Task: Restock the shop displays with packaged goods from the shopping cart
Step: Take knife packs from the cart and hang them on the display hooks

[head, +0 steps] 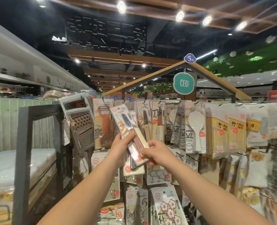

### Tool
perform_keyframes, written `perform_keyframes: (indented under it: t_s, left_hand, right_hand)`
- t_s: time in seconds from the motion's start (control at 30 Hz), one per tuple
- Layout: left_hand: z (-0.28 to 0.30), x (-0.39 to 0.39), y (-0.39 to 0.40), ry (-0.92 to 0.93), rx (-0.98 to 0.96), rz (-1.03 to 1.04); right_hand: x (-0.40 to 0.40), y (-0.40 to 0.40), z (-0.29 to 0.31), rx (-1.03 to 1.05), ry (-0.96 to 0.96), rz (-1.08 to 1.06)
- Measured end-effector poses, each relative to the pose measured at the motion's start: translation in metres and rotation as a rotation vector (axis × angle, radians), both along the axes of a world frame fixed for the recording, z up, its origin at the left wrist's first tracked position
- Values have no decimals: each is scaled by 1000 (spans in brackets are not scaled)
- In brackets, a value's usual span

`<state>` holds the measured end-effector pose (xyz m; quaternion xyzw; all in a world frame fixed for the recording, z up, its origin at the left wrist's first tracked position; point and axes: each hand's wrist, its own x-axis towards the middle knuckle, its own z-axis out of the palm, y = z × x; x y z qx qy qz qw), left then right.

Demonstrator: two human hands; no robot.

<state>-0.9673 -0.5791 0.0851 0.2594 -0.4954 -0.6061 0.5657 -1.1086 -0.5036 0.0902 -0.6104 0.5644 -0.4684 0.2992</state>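
Both hands gripped a knife pack (129, 127): left hand (121, 145) at its middle, right hand (155, 152) pinching its lower end, before the rack's (199, 101) top row.

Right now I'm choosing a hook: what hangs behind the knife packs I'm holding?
Behind the carded knife packs: an orange peeler pack and more hanging knife packs. Their lower halves and hooks are covered.
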Motion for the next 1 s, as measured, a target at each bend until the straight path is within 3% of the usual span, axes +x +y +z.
perform_keyframes:
  t_s: [0.33,0.67,1.0]
  left_hand:
    - [-4,-6,16,-93,-47,9]
    - [3,26,8,-115,-27,219]
    - [-2,40,12,-42,-26,265]
  right_hand:
    - [-17,-12,2,-155,-374,-160]
    - [-29,-31,3,-138,-357,-187]
    - [-29,-39,0,-177,-367,-271]
